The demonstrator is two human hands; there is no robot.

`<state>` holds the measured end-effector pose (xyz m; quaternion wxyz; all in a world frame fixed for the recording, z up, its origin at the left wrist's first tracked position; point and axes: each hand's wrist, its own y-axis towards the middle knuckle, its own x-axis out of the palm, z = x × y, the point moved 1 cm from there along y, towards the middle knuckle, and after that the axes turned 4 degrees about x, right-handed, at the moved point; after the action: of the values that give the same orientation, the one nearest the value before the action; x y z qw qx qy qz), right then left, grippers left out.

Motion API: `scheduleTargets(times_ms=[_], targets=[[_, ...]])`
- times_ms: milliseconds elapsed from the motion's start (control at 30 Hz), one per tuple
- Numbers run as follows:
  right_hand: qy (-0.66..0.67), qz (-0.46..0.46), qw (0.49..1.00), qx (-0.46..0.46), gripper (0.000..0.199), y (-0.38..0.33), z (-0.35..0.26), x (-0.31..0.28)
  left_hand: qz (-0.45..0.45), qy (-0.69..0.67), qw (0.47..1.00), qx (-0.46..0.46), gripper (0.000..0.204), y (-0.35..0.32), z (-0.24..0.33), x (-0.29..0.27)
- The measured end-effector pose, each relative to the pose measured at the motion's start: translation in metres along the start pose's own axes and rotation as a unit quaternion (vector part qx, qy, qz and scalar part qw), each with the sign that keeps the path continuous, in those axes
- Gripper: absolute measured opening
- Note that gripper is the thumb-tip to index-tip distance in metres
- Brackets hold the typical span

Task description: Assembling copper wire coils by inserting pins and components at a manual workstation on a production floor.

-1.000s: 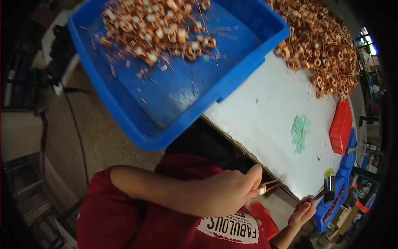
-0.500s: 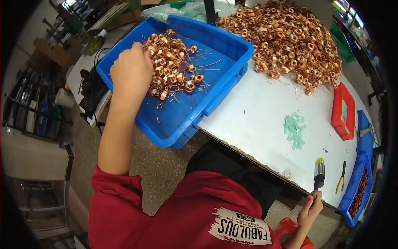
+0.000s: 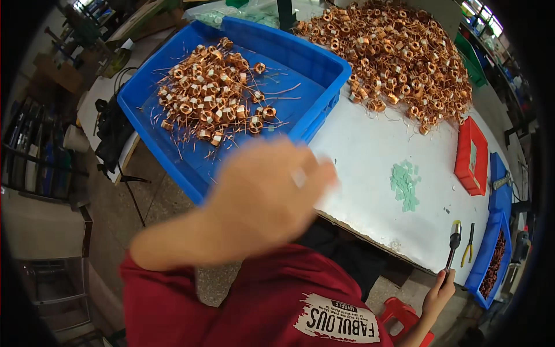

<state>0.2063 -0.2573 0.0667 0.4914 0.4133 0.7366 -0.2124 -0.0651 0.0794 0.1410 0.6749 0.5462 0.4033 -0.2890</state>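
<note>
Copper coils (image 3: 215, 95) sit heaped in the blue bin (image 3: 324, 75) at your left, its corner hanging past the white table (image 3: 370, 168); a knock from your left hand (image 3: 266, 194) could tip it (loose wires would scatter). That hand is blurred in mid-air over the bin's near edge, so its grip can't be told. Your right hand (image 3: 437, 295) is low, closed around a black tool (image 3: 452, 248).

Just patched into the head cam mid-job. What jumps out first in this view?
The big heap of copper coils on the white table, far side, catches the eye first, with a smaller batch lying in the blue bin that overhangs the table's left edge. In front, the left hand is a motion-blurred shape over the bin's near corner, and the right hand grips a dark-handled tool at lower right.
</note>
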Motion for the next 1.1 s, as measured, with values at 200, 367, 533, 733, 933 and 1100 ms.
scheduleTargets(times_ms=[200, 367, 533, 733, 933, 1100], targets=[[-0.029, 0.017, 0.999, 0.0, 0.021, 0.011, -0.007, 0.001, -0.163, 0.054, 0.98, 0.096, 0.009, -0.006, -0.102, 0.013], [-0.036, 0.004, 0.999, 0.013, 0.025, 0.014, -0.025, 0.011, -0.139, 0.082, 0.983, 0.092, 0.007, -0.019, -0.104, 0.044], [-0.072, -0.011, 0.997, 0.017, 0.024, 0.018, -0.028, 0.014, -0.213, -0.101, 0.97, 0.053, 0.007, 0.002, -0.114, 0.014], [-0.076, 0.0, 0.997, 0.019, 0.025, 0.027, -0.011, 0.017, -0.175, -0.022, 0.984, 0.016, 0.009, 0.02, -0.144, 0.009], [-0.072, 0.037, 0.996, 0.038, 0.024, 0.035, 0.004, 0.015, -0.253, -0.025, 0.962, 0.095, 0.014, 0.029, -0.149, 0.035], [-0.088, 0.036, 0.994, 0.054, 0.027, 0.038, 0.019, 0.017, -0.28, -0.017, 0.957, 0.077, 0.018, 0.032, -0.156, 0.041]])
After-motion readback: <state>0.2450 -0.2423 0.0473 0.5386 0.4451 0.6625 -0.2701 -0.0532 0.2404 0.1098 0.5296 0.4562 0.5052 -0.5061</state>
